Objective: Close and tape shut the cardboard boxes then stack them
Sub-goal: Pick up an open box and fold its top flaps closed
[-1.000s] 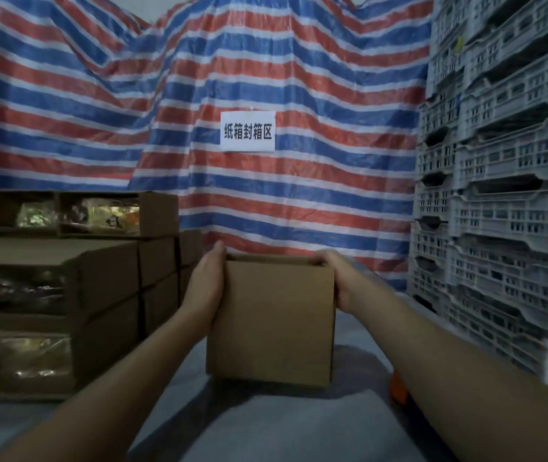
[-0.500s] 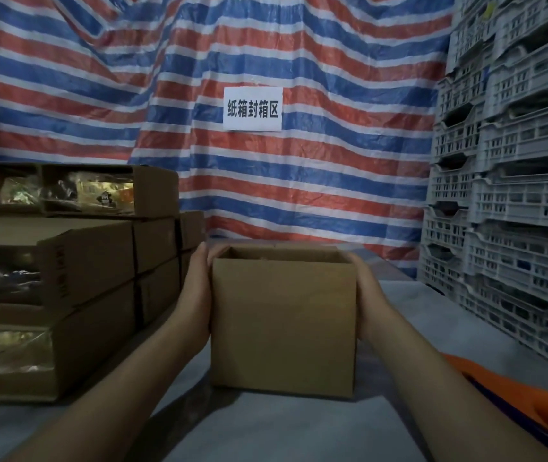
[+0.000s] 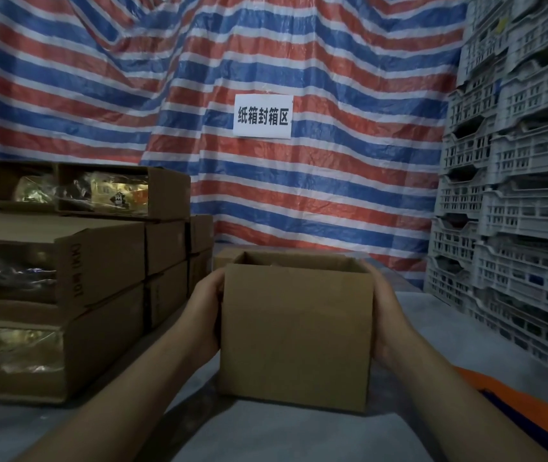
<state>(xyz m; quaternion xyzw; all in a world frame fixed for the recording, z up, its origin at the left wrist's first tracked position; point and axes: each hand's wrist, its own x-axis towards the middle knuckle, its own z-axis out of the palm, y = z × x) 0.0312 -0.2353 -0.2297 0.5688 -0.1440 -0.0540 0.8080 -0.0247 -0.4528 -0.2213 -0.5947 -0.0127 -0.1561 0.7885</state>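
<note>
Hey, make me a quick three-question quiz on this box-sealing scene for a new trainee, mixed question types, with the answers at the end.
1. True or false: the top of the cardboard box between the hands is taped shut.
2. Multiple choice: where do the left hand and right hand touch the box? A) both on top; B) one on each side; C) both underneath.
3. Fill in: the stacked cartons stand on the person's ___ side, the grey plastic crates on the other.

Key: 1 false, the top is open; 2 B; 3 left.
</note>
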